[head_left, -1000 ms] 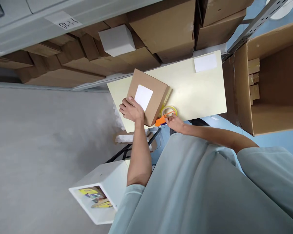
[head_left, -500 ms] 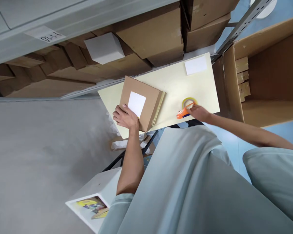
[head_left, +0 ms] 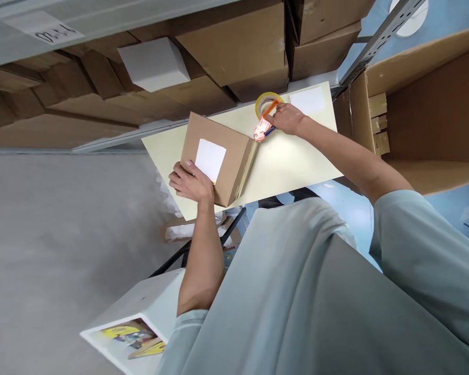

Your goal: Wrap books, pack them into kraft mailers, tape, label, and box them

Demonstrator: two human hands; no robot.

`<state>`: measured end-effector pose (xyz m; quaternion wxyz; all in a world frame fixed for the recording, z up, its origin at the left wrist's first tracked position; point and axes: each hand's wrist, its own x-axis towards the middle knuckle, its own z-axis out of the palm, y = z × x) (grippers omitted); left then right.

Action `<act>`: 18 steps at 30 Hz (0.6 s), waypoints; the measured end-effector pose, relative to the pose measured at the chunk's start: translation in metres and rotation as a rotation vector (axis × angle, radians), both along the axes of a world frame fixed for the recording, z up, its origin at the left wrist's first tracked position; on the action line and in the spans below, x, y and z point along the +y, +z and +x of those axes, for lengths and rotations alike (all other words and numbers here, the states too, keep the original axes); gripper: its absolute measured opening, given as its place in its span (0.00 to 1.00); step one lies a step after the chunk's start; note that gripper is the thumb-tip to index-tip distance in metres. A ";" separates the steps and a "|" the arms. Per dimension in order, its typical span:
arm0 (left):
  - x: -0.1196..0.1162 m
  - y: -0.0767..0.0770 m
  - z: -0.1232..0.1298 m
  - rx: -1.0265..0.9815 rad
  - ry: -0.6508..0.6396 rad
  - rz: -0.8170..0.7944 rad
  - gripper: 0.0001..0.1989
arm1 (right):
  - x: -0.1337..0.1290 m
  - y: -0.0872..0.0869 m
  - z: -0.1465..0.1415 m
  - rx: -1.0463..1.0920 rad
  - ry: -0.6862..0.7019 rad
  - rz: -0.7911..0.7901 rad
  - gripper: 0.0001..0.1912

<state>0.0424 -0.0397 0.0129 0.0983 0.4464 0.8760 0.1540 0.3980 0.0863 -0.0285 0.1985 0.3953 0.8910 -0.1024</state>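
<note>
A brown cardboard box (head_left: pixel 234 156) with a white label (head_left: pixel 211 159) on its top face lies on the pale yellow tabletop (head_left: pixel 297 161). Across the box's near left corner rests my left hand (head_left: pixel 191 182), fingers stretched out and the palm partly on the label's edge. My right hand (head_left: pixel 289 119) is closed round an orange tape dispenser (head_left: pixel 263 126) fitted with a roll of yellowish tape (head_left: pixel 266 97). The dispenser's front end is beside the far right corner of the box; whether they touch I cannot tell. Tape strips cover the box's right side.
Behind the table a shelf holds several brown boxes (head_left: pixel 234 44) and a white box (head_left: pixel 154 65). A large open carton (head_left: pixel 433 109) stands at the right. A white paper (head_left: pixel 308 99) lies at the table's far right. A white bin (head_left: pixel 140 307) stands lower left, by the grey wall (head_left: pixel 62 234).
My right hand has carried the tape dispenser left and away from me, up to the box's far right corner. My left hand stays on the box. The view has shifted slightly.
</note>
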 end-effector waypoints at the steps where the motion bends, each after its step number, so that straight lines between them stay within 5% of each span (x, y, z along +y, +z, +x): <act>1: 0.000 0.001 -0.001 -0.015 -0.008 -0.008 0.23 | 0.001 0.000 0.001 -0.006 0.020 0.009 0.27; 5: 0.004 0.011 -0.017 0.015 -0.143 -0.101 0.23 | -0.028 0.009 0.000 -0.056 0.110 -0.009 0.27; 10: 0.021 0.029 -0.038 0.023 -0.548 -0.183 0.20 | -0.136 0.023 -0.050 0.017 0.249 -0.129 0.28; 14: 0.004 0.023 0.002 -0.119 -0.792 -0.150 0.18 | -0.224 0.028 -0.113 0.147 0.173 -0.185 0.30; 18: -0.044 0.003 0.051 -0.170 -0.809 -0.062 0.20 | -0.258 0.025 -0.150 0.226 0.094 -0.216 0.25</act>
